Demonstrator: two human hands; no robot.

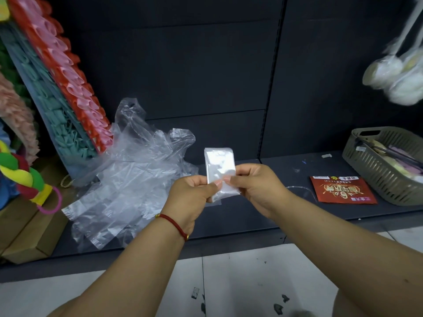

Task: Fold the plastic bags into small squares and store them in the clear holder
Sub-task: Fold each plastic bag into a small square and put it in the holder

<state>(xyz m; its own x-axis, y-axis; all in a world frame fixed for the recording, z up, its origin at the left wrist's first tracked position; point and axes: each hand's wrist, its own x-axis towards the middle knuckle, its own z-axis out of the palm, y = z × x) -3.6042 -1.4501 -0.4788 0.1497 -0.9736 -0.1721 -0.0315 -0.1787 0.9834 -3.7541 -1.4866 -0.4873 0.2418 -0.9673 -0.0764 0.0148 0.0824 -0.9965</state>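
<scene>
Above the dark shelf (229,216), the left hand (194,193) and right hand (256,186) pinch the lower end of a narrow folded bag (220,167), whose free end at 12 o'clock should likely fold down squarely, edges aligned, while loose bags (128,179) wait at 9 o'clock.

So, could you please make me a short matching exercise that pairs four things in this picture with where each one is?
Things:
1. folded bag strip
2. loose plastic bags
3. red leaflet
4. slatted basket

Places:
A. far right of the dark shelf
B. pinched between the left hand and right hand
C. heaped on the shelf, left of the hands
D. flat on the shelf, just left of the basket

Pairs: 1-B, 2-C, 3-D, 4-A
</scene>
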